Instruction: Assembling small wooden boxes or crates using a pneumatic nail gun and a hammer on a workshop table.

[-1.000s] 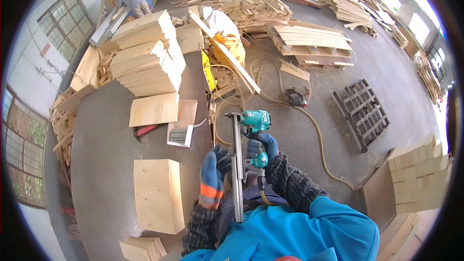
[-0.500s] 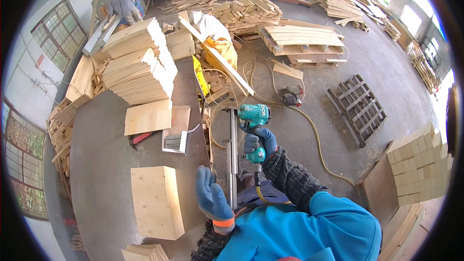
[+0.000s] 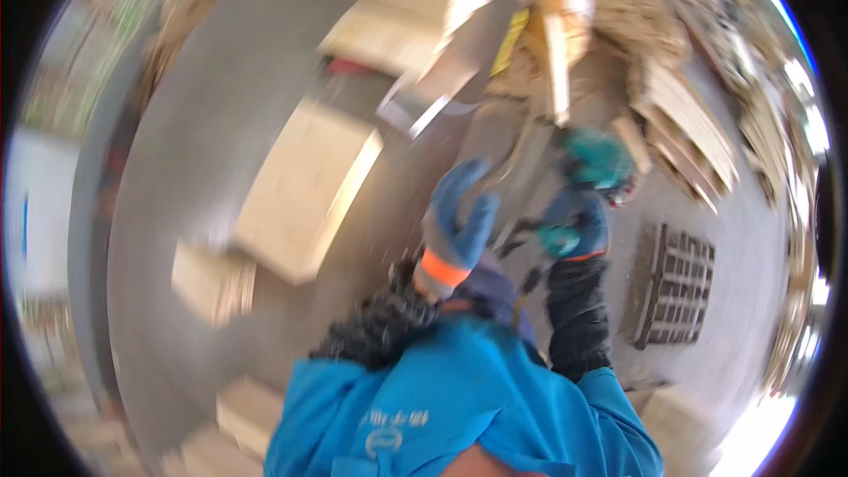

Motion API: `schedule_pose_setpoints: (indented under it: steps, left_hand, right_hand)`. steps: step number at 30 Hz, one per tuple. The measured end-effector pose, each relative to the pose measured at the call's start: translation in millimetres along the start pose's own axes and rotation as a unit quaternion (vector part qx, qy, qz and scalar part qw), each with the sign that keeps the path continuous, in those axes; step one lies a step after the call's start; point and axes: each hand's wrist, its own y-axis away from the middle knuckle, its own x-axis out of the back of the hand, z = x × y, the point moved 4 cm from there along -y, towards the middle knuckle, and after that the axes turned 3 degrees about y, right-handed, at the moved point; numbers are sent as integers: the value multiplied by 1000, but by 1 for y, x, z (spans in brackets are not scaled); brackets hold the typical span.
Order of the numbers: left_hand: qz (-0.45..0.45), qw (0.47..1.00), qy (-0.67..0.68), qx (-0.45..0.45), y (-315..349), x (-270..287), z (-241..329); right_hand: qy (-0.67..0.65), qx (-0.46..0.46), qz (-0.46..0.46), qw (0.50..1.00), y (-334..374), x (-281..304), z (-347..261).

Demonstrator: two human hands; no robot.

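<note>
My right hand (image 3: 579,216), in a blue glove with an orange cuff, is wrapped round the handle of a teal nail gun (image 3: 599,157). Motion blurs the gun, and its long magazine barely shows. My left hand (image 3: 459,223), gloved the same way, is raised over the table's edge with fingers apart and nothing in them. To its left a pale wooden block-like box (image 3: 305,190) lies on the dark table (image 3: 199,146). Beyond that hand stands a small open carton (image 3: 417,108) with a white rim.
A small stack of wooden pieces (image 3: 212,283) sits left of the box. Flat boards (image 3: 384,35) and a red-handled tool (image 3: 349,66) lie farther back on the table. On the floor to the right is a dark slatted pallet (image 3: 678,287); stacked planks (image 3: 689,124) lie beyond.
The whole view has swung left and blurred. The nail gun stays in my right hand, now farther from my left hand. My left hand has risen, still with nothing in it.
</note>
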Motion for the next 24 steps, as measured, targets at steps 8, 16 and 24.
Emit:
schedule_pose_setpoints:
  steps: [8,16,24]
  left_hand:
    - [51,890,-450,49,45,231,-54]
    - [13,770,-621,145,122,329,-73]
    - [78,808,-573,110,134,330,-90]
  right_hand:
    - [95,-100,-57,989,-1,15,-16]
    - [447,-23,-175,877,4,-45,11]
    - [483,-197,-260,812,-2,-162,48]
